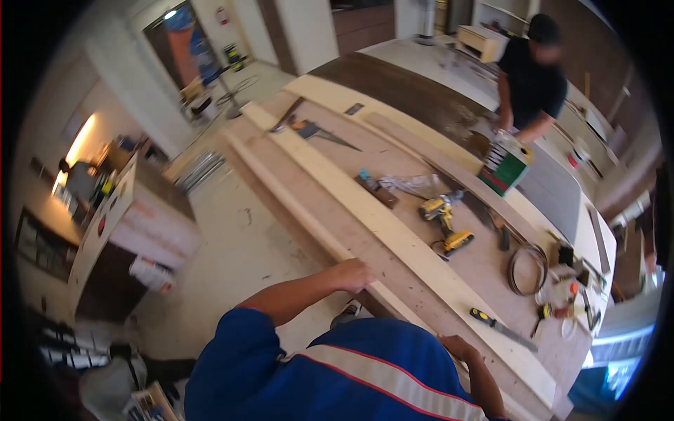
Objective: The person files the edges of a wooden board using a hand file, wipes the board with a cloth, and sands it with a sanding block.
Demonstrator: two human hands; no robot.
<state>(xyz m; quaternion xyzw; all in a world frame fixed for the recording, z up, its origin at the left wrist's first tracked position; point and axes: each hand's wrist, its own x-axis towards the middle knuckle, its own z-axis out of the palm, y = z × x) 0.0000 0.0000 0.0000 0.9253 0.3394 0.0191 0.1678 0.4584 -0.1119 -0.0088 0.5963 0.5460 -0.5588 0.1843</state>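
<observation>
Gripping the narrow strip (295, 204) of pale wood with the left hand (354, 275), fingers clenched around it partway along its length. Running on past those fingers both ways: up toward the far left end, and down toward the right hand (459, 346). At the same strip with the right hand, close in front of the torso; impossible to tell how firmly closed, with those fingers partly hidden. Along the near edge of the tabletop (379, 160), the strip itself, just beside the wide pale board (379, 226) and roughly in line with it, on the side nearer the body.

On that board, near its lower end, a tool with a yellow and black handle (504, 328), well apart from the left fingers and nearer the right. Beyond the board, a yellow and black drill (444, 217) on its side, crumpled clear plastic (414, 184) next to it, and a loose coil (527, 269) farther right. Toward the far left end, a pointed dark tool (330, 135). Across the tabletop, a green and white can (505, 165), right by the hands of another person (537, 81) in a dark top.
</observation>
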